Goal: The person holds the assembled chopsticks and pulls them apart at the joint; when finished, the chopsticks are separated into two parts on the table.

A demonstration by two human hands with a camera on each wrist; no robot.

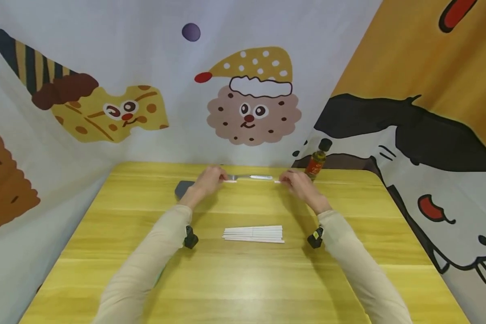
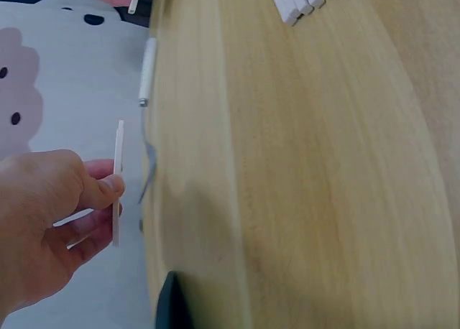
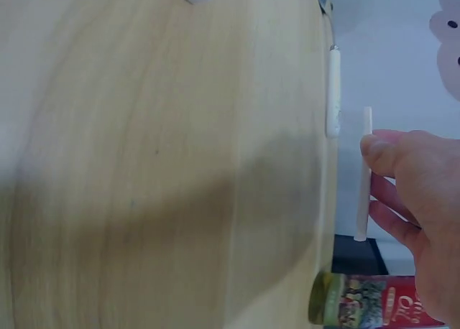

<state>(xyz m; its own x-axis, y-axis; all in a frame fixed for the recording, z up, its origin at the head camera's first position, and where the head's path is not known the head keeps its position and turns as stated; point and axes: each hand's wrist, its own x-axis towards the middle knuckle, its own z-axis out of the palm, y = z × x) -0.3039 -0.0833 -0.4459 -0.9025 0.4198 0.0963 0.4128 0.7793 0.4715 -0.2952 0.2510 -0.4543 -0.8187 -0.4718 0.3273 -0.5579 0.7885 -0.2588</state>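
At the table's far edge, my left hand (image 1: 209,181) pinches a short thin white stick (image 2: 119,144) between thumb and fingers. Opposite it, my right hand (image 1: 301,183) pinches a similar short white stick (image 3: 364,207). The two sticks are apart, their inner ends facing each other. Behind that gap lies a fork (image 1: 261,177) with a white handle, its tines toward the left hand. Closer to me, several longer white sticks (image 1: 253,234) lie side by side in the middle of the table.
An oil bottle (image 1: 316,163) with a black cap stands just behind the right hand. A dark grey flat object (image 1: 182,189) is partly hidden behind the left hand. Under the left forearm, a green edge (image 1: 159,275) peeks out. Printed cloth hangs behind the wooden table (image 1: 251,288).
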